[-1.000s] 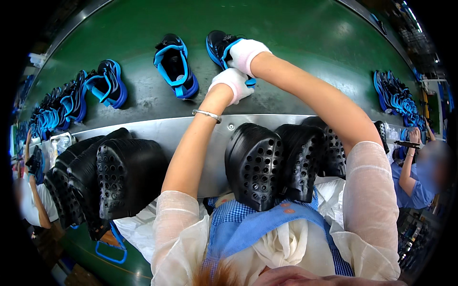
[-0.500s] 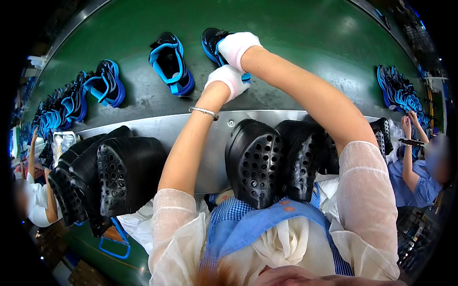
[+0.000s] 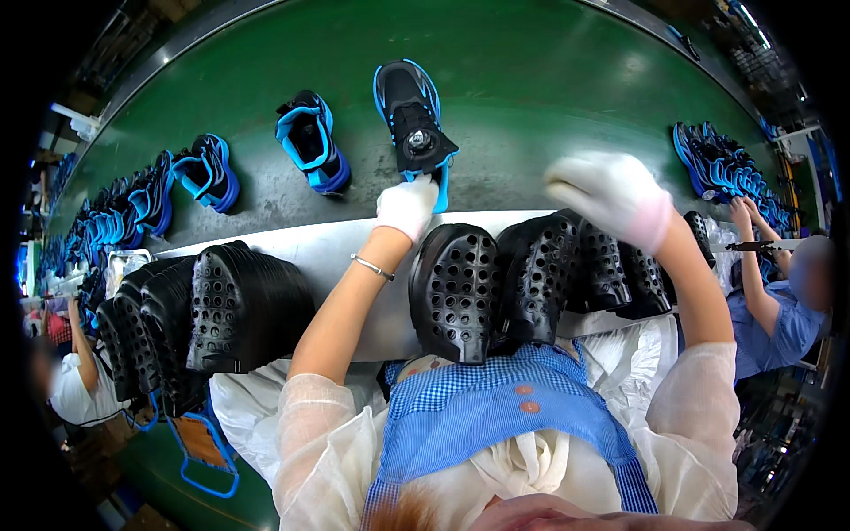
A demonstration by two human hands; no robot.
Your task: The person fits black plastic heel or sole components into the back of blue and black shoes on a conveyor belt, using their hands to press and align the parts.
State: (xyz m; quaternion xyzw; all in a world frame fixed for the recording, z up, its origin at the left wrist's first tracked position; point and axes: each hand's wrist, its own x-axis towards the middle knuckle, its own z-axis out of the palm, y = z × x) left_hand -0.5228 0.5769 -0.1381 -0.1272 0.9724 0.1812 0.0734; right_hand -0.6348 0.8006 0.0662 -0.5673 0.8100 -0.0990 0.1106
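Observation:
A black and bright-blue sports shoe (image 3: 418,124) with a round dial on its front lies on the green table, toe pointing away. My left hand (image 3: 407,209), in a white glove, is closed on its heel end; the fingertips are partly hidden at the opening. My right hand (image 3: 615,196), also gloved, hangs over the black perforated blocks to the right, apart from the shoe. Motion blurs its fingers, and I cannot tell whether they hold anything. The nearest black block (image 3: 456,292) stands before my body with its holed face toward me.
A second matching shoe (image 3: 312,142) rests left of mine, and a third (image 3: 205,173) farther left. Rows of shoes line the table's left (image 3: 106,208) and right (image 3: 722,164). More black blocks (image 3: 239,305) stand at the left edge. Co-workers sit at both sides.
My right hand has left the shoe and swung right and nearer, over the black blocks. My left hand stays at the heel. The shoe's front now shows uncovered.

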